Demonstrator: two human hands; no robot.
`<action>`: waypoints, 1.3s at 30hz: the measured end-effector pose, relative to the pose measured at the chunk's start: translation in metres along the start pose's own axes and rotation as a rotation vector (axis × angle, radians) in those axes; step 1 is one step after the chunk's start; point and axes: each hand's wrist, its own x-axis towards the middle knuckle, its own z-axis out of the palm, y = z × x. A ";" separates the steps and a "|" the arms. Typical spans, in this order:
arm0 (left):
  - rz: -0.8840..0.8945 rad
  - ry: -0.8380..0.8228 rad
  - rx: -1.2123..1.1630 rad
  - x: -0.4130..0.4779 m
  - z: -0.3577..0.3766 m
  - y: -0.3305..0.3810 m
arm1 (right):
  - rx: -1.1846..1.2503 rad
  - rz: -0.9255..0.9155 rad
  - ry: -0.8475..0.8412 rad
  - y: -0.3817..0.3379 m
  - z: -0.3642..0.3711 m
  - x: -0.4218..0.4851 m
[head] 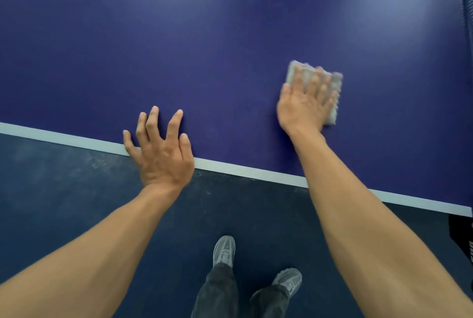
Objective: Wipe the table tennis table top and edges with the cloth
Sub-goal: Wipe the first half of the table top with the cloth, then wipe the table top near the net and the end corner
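Lying flat on the blue surface [204,48], the pale cloth [298,72] sits under the right hand [304,102], whose straight fingers press it down. The left hand [161,153] rests open, fingers spread, across the white edge line [64,137]. Grey shoes [224,251] stand on the dark floor [76,189].

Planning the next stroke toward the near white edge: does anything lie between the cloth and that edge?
Nothing visible does. The right hand presses the cloth on bare blue table top; the left hand rests on the white edge, off to the side.
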 end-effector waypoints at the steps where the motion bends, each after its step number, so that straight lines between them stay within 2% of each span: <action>1: 0.001 -0.017 0.010 0.001 0.000 -0.001 | -0.016 -0.100 -0.022 -0.022 0.003 0.000; 4: -0.014 -0.054 0.017 0.000 -0.003 -0.001 | -0.075 -0.556 -0.053 -0.069 0.022 -0.047; 6: -0.009 -0.059 0.006 -0.001 -0.006 0.000 | -0.117 -0.786 -0.067 -0.069 0.034 -0.097; 8: -0.018 -0.068 -0.020 -0.001 -0.009 0.000 | -0.134 -0.895 -0.057 -0.048 0.042 -0.131; 11: -0.027 -0.104 -0.040 -0.002 -0.010 -0.002 | -0.172 -0.917 0.001 0.005 0.041 -0.150; 13: 0.002 -0.156 -0.034 -0.003 -0.012 -0.006 | -0.181 -0.864 0.032 0.046 0.034 -0.153; 18: 0.000 -0.302 -0.161 -0.017 -0.026 -0.005 | -0.131 -0.559 0.094 0.147 0.009 -0.167; 21: 0.049 -0.351 -0.246 -0.043 -0.042 0.022 | -0.045 -0.528 0.019 0.179 -0.005 -0.190; 23: 0.086 -0.442 -0.397 -0.069 -0.056 0.052 | 0.187 -0.429 -0.090 0.189 -0.016 -0.210; 25: 0.066 -0.596 -0.633 -0.100 -0.075 0.091 | 0.522 -0.168 -0.160 0.193 -0.035 -0.228; 27: 0.029 -0.775 -0.806 -0.132 -0.097 0.132 | 0.813 0.087 -0.172 0.194 -0.060 -0.245; 29: 0.060 -0.879 -0.906 -0.162 -0.118 0.170 | 1.093 0.236 -0.131 0.202 -0.081 -0.263; 33: 0.176 -0.878 -1.024 -0.206 -0.149 0.239 | 1.521 0.307 -0.120 0.234 -0.126 -0.299; 39: 0.279 -0.986 -1.037 -0.260 -0.187 0.329 | 1.745 0.364 0.001 0.307 -0.177 -0.346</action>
